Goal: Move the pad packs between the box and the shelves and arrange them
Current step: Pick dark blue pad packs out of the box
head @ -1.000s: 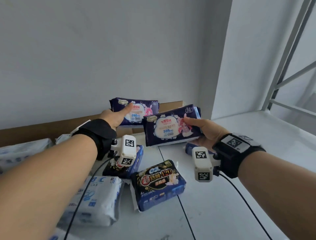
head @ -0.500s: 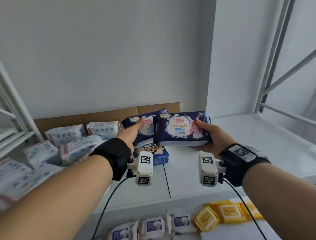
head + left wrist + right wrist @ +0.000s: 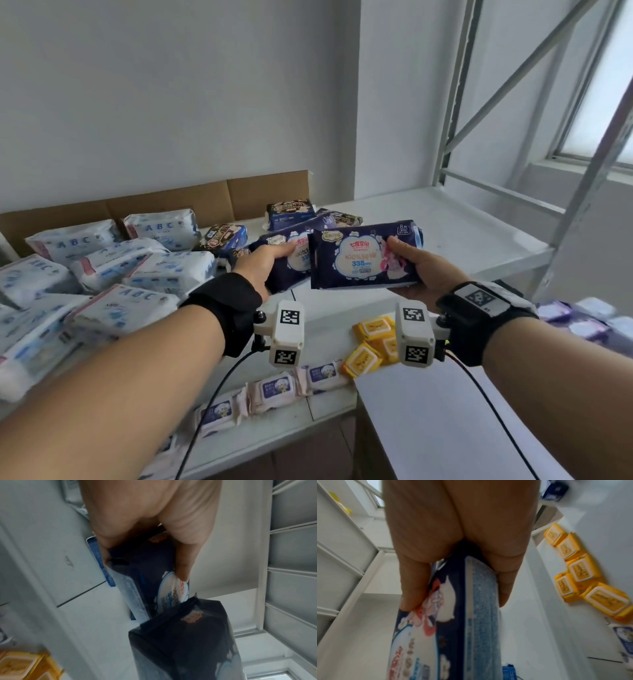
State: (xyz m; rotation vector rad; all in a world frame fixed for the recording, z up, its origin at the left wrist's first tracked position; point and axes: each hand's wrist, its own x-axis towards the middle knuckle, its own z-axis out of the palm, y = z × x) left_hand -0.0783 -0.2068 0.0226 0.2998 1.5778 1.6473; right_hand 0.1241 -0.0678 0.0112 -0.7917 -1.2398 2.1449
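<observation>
I hold two dark navy pad packs above the white shelf point(image 3: 462, 236). My right hand point(image 3: 416, 270) grips one navy pack point(image 3: 359, 257) by its right end, thumb on its printed front; the right wrist view shows the same pack point(image 3: 453, 622) pinched between thumb and fingers. My left hand point(image 3: 263, 263) grips the other navy pack point(image 3: 294, 257) by its left end, partly hidden behind the first. In the left wrist view my thumb presses that pack point(image 3: 142, 582), with the right-hand pack point(image 3: 180, 642) overlapping below.
Several white ABC packs point(image 3: 113, 267) crowd the shelf's left side before a cardboard strip point(image 3: 205, 198). Dark blue-and-gold packs point(image 3: 291, 210) lie behind my hands. Yellow packs point(image 3: 370, 342) and white wipe packs point(image 3: 274, 390) sit on the lower shelf. A metal frame point(image 3: 455, 102) rises at right.
Both hands have drawn back from the shelf's rear with their packs and pulled closer together. The view has widened, bringing the white packs and lower shelf into sight.
</observation>
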